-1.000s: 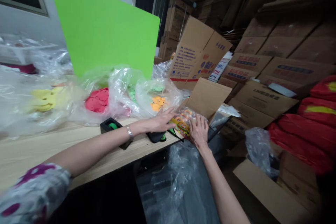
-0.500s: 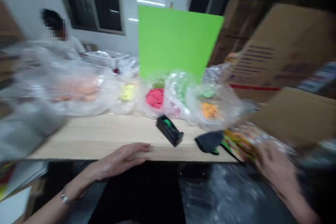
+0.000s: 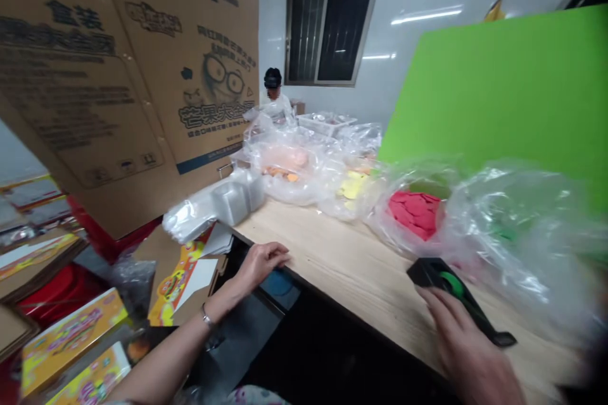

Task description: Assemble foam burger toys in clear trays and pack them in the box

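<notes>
My left hand (image 3: pixel 261 262) is at the table's front edge, fingers loosely bent and thumb slightly apart, with nothing visible in it. To the right, my right hand (image 3: pixel 475 354) lies along the near side of a black tape dispenser (image 3: pixel 430 269) with a green core. Its fingers are stretched out and overlap the dispenser; whether they press on it I cannot tell. Behind the dispenser, an open clear bag holds red pieces (image 3: pixel 415 212). Yellow pieces (image 3: pixel 354 183) sit in another bag further left.
A large printed cardboard box (image 3: pixel 199 69) stands at the left. Clear plastic trays (image 3: pixel 223 199) lie on the wooden table (image 3: pixel 332 253). A green board (image 3: pixel 513 95) rises behind the bags. Yellow printed boxes (image 3: pixel 73 342) are low at left. A person (image 3: pixel 280 104) is in the background.
The view has swung left, bringing the cardboard box and plastic trays into sight. My right hand has left the colourful packet at the right and is now beside the tape dispenser.
</notes>
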